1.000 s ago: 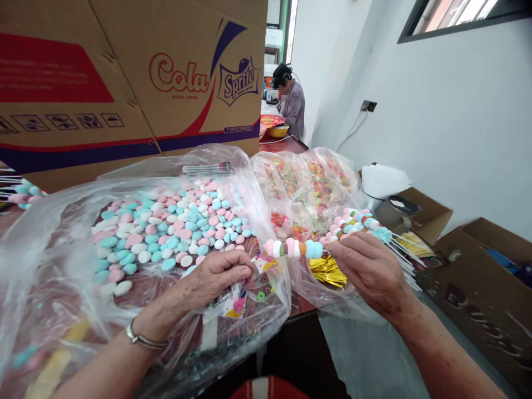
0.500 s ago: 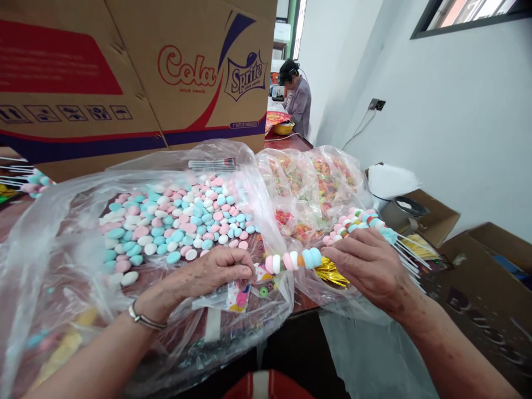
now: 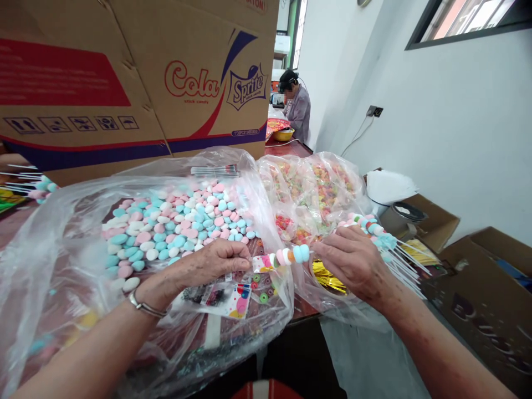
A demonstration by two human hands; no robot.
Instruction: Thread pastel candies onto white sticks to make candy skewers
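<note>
My right hand (image 3: 355,263) pinches a candy skewer (image 3: 286,256) strung with pink, white and blue sweets, and holds a bundle of finished skewers (image 3: 380,235) whose white sticks fan out to the right. My left hand (image 3: 216,261) is closed in a pinch at the skewer's left tip; what its fingers hold is hidden. It rests on an open clear plastic bag (image 3: 54,244) full of loose pink, white and blue marshmallow candies (image 3: 174,227). Small ring-shaped sweets (image 3: 262,297) and a printed packet (image 3: 233,292) lie under my left hand.
A big Cola/Sprite cardboard box (image 3: 137,83) stands behind the bag. Bags of orange and red candy (image 3: 311,185) lie to the right, gold twist ties (image 3: 328,276) below them. Open cartons (image 3: 482,277) stand by the wall. Another person (image 3: 297,108) works at the far end.
The skewer in my right hand has moved left and down toward my left hand, until its tip meets my left fingers. The camera tilted slightly.
</note>
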